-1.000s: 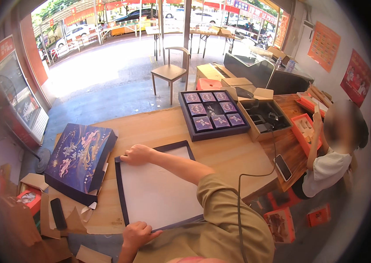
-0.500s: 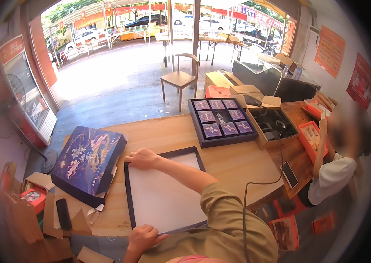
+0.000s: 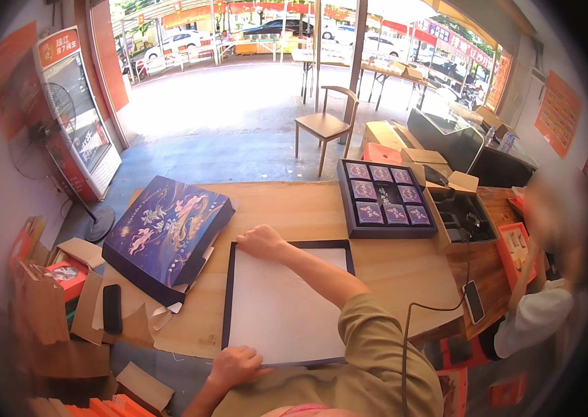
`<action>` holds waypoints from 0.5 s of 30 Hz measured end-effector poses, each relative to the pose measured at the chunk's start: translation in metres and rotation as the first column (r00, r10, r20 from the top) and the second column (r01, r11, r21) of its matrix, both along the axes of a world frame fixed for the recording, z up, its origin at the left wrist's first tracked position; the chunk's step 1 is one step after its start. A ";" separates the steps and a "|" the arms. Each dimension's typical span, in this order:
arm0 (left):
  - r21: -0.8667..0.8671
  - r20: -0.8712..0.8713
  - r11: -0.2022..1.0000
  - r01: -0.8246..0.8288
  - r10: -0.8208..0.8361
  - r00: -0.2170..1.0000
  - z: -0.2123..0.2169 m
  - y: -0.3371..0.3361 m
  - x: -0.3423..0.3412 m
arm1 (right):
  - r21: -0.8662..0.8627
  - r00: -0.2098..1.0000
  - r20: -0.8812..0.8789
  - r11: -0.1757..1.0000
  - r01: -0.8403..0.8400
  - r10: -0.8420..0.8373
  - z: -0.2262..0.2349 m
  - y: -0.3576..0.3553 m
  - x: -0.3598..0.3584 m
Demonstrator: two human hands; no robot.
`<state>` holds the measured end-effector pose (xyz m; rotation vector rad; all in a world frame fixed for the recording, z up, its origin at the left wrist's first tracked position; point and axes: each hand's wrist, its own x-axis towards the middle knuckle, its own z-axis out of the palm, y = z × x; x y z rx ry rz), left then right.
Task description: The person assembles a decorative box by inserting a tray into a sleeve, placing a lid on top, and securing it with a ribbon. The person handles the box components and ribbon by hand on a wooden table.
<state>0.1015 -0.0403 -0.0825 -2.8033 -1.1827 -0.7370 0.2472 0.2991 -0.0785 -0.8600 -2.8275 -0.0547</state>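
A shopfront opens onto a bright paved yard with parked cars, and inside it a long wooden table (image 3: 294, 208) runs across the view, its near edge bending with the lens. On the table, close to the near edge and about midway along it, lies a large flat tray-like box lid (image 3: 283, 306) with a dark frame and a plain white inside, lying open side up. The right hand (image 3: 260, 242) reaches across to the lid's far left corner and rests there with fingers curled over the dark rim, gripping that corner. The left hand (image 3: 235, 366) is at the lid's near edge, by its left corner, fingers closed down on the rim so that it pinches the frame. Just left of the lid, toward the table's left end, a deep blue gift box (image 3: 167, 233) with pink and gold figures sits tilted, its near corner raised on loose brown paper. Farther left, off the table's end, a black phone (image 3: 111, 308) lies on cardboard scraps. Near the far right part of the table sits a dark tray of purple-wrapped cakes (image 3: 385, 201) in rows, well apart from the lid, and just beside it to the right a black box (image 3: 464, 219) with open flaps. A second phone (image 3: 473, 301) lies at the table's right end, with a cable leading from it toward the near edge. A seated person in a white top (image 3: 534, 316) is at that end. Beyond the table stands a wooden chair (image 3: 325, 125), and a fan (image 3: 57, 111) stands by a red cabinet on the left.
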 end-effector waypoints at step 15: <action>-0.028 0.055 1.000 -0.009 0.011 0.998 -0.006 -0.005 -0.003 | -0.145 0.980 -0.197 0.989 -0.039 0.010 0.002 -0.006 0.032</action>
